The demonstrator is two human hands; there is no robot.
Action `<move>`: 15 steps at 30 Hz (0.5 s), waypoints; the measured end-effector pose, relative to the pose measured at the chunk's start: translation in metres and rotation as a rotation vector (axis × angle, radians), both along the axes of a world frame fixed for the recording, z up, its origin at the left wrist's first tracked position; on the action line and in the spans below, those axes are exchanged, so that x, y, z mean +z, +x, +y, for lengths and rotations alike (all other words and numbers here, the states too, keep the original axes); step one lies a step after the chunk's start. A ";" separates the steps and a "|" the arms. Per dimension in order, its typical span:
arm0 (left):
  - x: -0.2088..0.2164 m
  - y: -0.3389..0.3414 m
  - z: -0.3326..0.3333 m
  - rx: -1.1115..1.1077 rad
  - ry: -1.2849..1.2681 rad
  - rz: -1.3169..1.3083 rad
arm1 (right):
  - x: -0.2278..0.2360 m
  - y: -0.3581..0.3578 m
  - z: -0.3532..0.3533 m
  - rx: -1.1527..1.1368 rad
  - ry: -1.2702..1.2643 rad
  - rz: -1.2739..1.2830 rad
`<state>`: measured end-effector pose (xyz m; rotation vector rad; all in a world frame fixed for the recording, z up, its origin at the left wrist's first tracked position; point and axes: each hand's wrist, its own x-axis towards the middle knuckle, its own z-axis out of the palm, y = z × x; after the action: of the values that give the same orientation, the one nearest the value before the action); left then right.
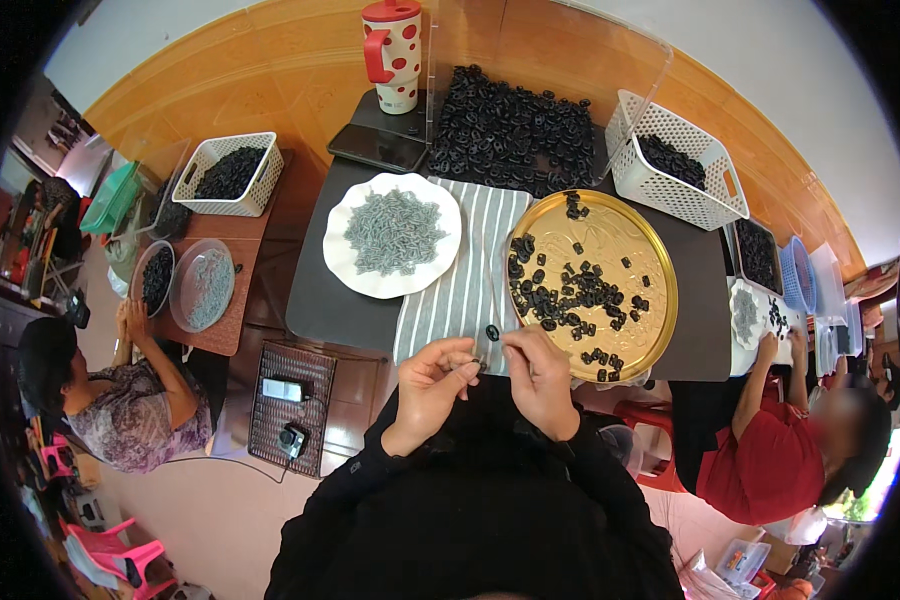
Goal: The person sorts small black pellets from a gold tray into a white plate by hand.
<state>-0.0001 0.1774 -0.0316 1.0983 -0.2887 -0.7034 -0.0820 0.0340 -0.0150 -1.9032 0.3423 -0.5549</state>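
My left hand is in front of the table edge, thumb and forefinger pinched round something small and dark, mostly hidden by the fingertips. Close beside it, my right hand is also closed in a pinch. A small black oval piece shows right by the right fingertips; whether they grip it or it lies on the cloth, I cannot tell. Under and beyond the hands is a grey-and-white striped cloth. A round gold tray to the right carries many loose black pieces. Left of the cloth, a white scalloped plate holds a heap of small grey pieces.
At the back lies a large pile of black pieces behind a clear panel. A white basket, a phone and a red-lidded tumbler stand around it. One person works at left, another at right.
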 end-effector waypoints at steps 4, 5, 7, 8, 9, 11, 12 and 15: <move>-0.008 0.007 0.004 0.013 -0.016 -0.060 | 0.008 0.022 -0.004 0.030 -0.746 0.014; -0.007 0.009 0.004 0.010 -0.001 -0.075 | 0.012 0.026 -0.004 0.082 -0.902 0.054; -0.007 0.011 0.006 0.012 0.014 -0.089 | 0.014 0.028 -0.002 0.091 -0.937 0.110; -0.007 0.011 0.006 0.014 0.016 -0.089 | 0.014 0.029 -0.002 0.094 -0.971 0.167; -0.007 0.011 0.007 0.017 0.020 -0.090 | 0.014 0.028 -0.002 0.100 -0.972 0.166; -0.007 0.012 0.008 0.018 0.010 -0.092 | 0.015 0.023 -0.004 0.117 -0.925 0.166; -0.007 0.013 0.008 0.011 0.001 -0.096 | 0.015 0.021 -0.004 0.121 -0.926 0.166; -0.009 0.013 0.009 0.016 0.003 -0.089 | 0.016 0.014 -0.003 0.114 -0.896 0.194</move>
<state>0.0127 0.1864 -0.0402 1.1359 -0.3550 -0.6420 -0.0680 0.0305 0.0009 -2.8320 0.0987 -0.4818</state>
